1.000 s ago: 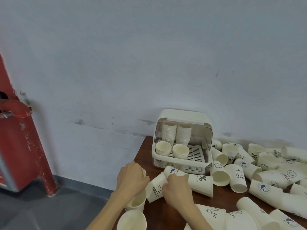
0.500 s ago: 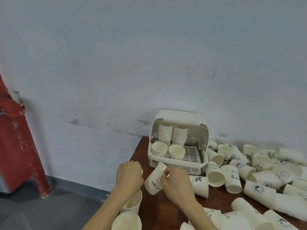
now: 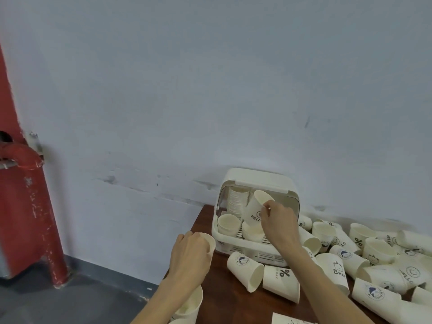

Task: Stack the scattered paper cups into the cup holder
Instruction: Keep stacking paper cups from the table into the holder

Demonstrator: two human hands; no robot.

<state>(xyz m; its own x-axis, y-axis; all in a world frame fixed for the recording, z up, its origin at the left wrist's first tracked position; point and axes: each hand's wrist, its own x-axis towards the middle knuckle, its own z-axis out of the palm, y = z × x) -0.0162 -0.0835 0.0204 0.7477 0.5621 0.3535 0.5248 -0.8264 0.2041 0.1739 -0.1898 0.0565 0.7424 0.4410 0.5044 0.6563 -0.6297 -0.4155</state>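
The right hand (image 3: 278, 220) grips a "HELLO" paper cup (image 3: 254, 210), tilted, at the open front of the cup holder (image 3: 257, 181), which sits at the tabletop's (image 3: 224, 298) 12 o'clock edge. The left hand (image 3: 189, 253) grips another cup (image 3: 209, 242) at 9 o'clock of the holder. Scattered cups (image 3: 374, 258) lie toward 3 o'clock.

Right hand (image 3: 279, 222) pinches a "HELLO" paper cup (image 3: 256, 211), tilted, at the open front of the white cup holder (image 3: 254, 251) standing at the desk's (image 3: 224, 298) far left corner. Stacked cups (image 3: 237, 199) stand inside at the back. Left hand (image 3: 189, 254) grips a cup (image 3: 209, 242) near the desk's left edge. Scattered cups (image 3: 374, 260) lie toward the right.
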